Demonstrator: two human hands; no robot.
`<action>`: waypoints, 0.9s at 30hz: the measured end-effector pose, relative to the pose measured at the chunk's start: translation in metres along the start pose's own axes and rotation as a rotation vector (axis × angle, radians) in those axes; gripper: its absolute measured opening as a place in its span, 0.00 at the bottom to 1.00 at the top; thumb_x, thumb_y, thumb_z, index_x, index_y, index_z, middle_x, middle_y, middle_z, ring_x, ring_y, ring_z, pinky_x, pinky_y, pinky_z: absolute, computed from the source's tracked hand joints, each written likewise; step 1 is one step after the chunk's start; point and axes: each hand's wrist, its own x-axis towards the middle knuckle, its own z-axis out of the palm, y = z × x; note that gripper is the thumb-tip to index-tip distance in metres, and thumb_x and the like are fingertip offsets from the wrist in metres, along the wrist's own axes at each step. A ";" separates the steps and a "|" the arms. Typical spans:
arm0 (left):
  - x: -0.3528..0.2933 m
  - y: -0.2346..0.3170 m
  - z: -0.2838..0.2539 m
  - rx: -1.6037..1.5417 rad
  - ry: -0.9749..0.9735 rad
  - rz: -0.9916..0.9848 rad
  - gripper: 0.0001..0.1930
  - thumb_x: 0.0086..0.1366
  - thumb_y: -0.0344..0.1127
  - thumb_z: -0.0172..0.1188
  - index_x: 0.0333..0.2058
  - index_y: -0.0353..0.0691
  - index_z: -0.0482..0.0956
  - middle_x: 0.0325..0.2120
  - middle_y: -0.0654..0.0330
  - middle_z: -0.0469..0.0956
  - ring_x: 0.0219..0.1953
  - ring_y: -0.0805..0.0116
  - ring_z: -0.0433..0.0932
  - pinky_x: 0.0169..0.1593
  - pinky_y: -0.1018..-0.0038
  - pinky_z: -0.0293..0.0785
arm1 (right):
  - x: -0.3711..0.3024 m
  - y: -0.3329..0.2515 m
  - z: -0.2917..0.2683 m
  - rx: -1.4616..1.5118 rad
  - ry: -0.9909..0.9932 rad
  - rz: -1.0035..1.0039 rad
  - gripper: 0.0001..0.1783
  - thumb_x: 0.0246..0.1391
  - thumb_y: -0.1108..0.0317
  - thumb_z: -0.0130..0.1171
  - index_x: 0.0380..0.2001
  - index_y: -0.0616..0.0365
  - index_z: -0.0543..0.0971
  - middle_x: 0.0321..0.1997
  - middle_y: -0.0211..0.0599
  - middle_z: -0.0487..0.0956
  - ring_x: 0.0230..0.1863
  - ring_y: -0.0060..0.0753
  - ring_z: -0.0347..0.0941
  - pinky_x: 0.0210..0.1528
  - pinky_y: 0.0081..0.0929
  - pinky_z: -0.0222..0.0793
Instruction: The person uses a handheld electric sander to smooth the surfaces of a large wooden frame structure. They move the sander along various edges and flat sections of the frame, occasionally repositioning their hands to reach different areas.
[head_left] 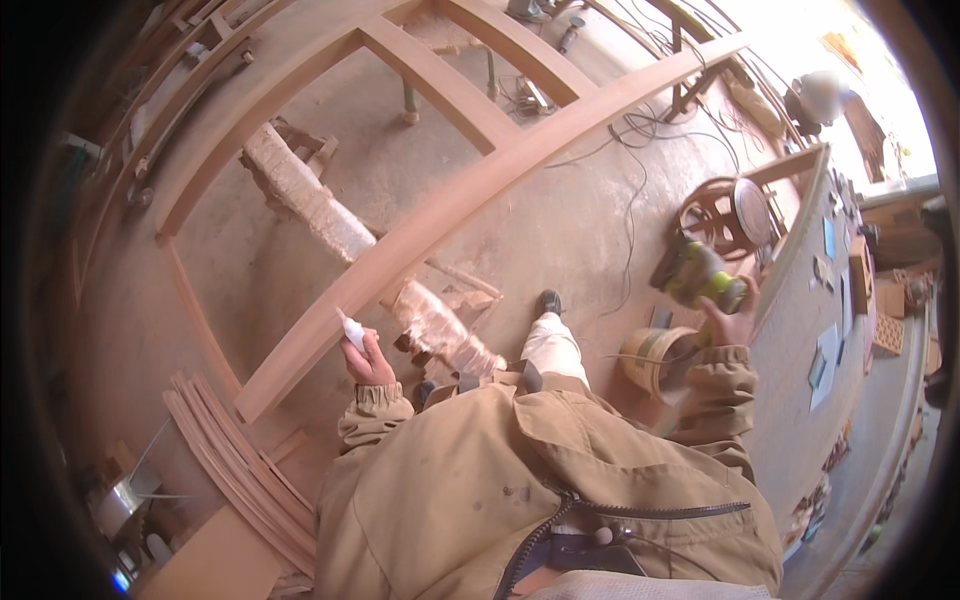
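Observation:
My left hand (370, 362) is closed round a small white bottle with a pointed nozzle (352, 332). The nozzle tip is at the edge of the long curved rail of a large wooden frame (440, 235); I cannot tell if it touches. Out to the right, my right hand (735, 318) grips a green and black power tool (697, 275), somewhat blurred, so its exact kind is unclear. The tool is in front of a round wooden stool (728, 215) and above a light-coloured bucket (655, 362). Under the frame lies a beam in a pale, torn wrapping (310, 195).
Several curved wood strips (235, 470) are stacked at the lower left. A long workbench (790, 400) with scattered pieces runs along the right. Dark cables (632, 215) trail over the floor. Another person (818, 98) is at the far right.

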 end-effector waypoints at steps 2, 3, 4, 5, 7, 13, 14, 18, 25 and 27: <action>-0.009 0.018 0.037 0.062 0.058 -0.077 0.15 0.67 0.39 0.51 0.44 0.32 0.67 0.30 0.56 0.75 0.31 0.65 0.75 0.35 0.71 0.73 | 0.031 0.011 0.040 0.173 -0.190 0.104 0.41 0.27 0.69 0.72 0.51 0.52 0.67 0.44 0.34 0.69 0.45 0.32 0.68 0.46 0.26 0.68; -0.017 0.020 0.059 0.081 0.063 -0.095 0.15 0.67 0.38 0.50 0.44 0.32 0.67 0.31 0.54 0.76 0.32 0.64 0.76 0.35 0.70 0.73 | 0.046 0.019 0.058 0.280 -0.216 0.097 0.41 0.26 0.71 0.72 0.50 0.52 0.68 0.43 0.34 0.69 0.44 0.30 0.68 0.46 0.26 0.67; -0.025 0.021 0.077 0.165 0.069 -0.081 0.15 0.67 0.38 0.50 0.44 0.32 0.67 0.32 0.54 0.76 0.32 0.64 0.76 0.35 0.69 0.73 | 0.057 0.025 0.072 0.236 -0.262 0.088 0.40 0.25 0.70 0.72 0.49 0.52 0.69 0.43 0.35 0.69 0.44 0.31 0.68 0.47 0.27 0.67; -0.030 0.023 0.095 0.246 0.071 -0.065 0.15 0.67 0.38 0.49 0.45 0.32 0.67 0.32 0.53 0.76 0.32 0.63 0.77 0.35 0.69 0.73 | 0.068 0.029 0.082 0.193 -0.305 0.079 0.40 0.24 0.69 0.72 0.49 0.52 0.70 0.42 0.36 0.70 0.44 0.32 0.69 0.48 0.27 0.67; -0.036 0.064 0.148 0.180 -0.038 -0.069 0.15 0.67 0.38 0.49 0.45 0.32 0.67 0.32 0.53 0.76 0.32 0.62 0.76 0.35 0.69 0.73 | 0.095 0.039 0.087 0.075 -0.402 0.038 0.40 0.23 0.68 0.72 0.48 0.52 0.71 0.42 0.37 0.70 0.45 0.37 0.69 0.50 0.30 0.67; -0.028 0.090 0.226 0.198 -0.219 -0.094 0.12 0.67 0.36 0.50 0.42 0.31 0.68 0.30 0.59 0.75 0.28 0.72 0.72 0.34 0.76 0.71 | 0.160 0.049 0.090 -0.222 -0.557 -0.031 0.39 0.24 0.65 0.69 0.49 0.43 0.70 0.43 0.38 0.69 0.46 0.41 0.70 0.48 0.33 0.70; -0.025 0.085 0.233 0.236 -0.225 -0.109 0.12 0.66 0.35 0.50 0.41 0.31 0.69 0.29 0.60 0.75 0.28 0.72 0.72 0.33 0.76 0.71 | 0.169 0.052 0.091 -0.251 -0.566 -0.048 0.39 0.24 0.65 0.69 0.49 0.42 0.70 0.43 0.38 0.69 0.46 0.41 0.70 0.48 0.33 0.70; 0.003 0.076 0.280 0.286 -0.257 -0.162 0.11 0.64 0.36 0.55 0.39 0.31 0.72 0.24 0.58 0.76 0.25 0.72 0.74 0.28 0.74 0.71 | 0.210 0.043 0.094 -0.357 -0.587 0.014 0.38 0.25 0.66 0.68 0.49 0.39 0.70 0.44 0.37 0.69 0.47 0.40 0.71 0.47 0.32 0.71; 0.123 0.106 0.395 0.332 -0.478 -0.085 0.16 0.61 0.47 0.57 0.37 0.39 0.76 0.25 0.50 0.77 0.28 0.50 0.77 0.30 0.62 0.71 | 0.263 0.033 0.110 -0.356 -0.505 -0.038 0.38 0.27 0.66 0.68 0.50 0.42 0.70 0.44 0.38 0.68 0.47 0.40 0.71 0.47 0.33 0.71; 0.153 0.104 0.429 0.362 -0.537 -0.061 0.16 0.60 0.48 0.58 0.32 0.39 0.76 0.22 0.51 0.77 0.26 0.50 0.77 0.28 0.61 0.71 | 0.276 0.034 0.113 -0.381 -0.477 -0.018 0.38 0.27 0.66 0.67 0.50 0.42 0.70 0.44 0.38 0.68 0.46 0.42 0.70 0.48 0.33 0.70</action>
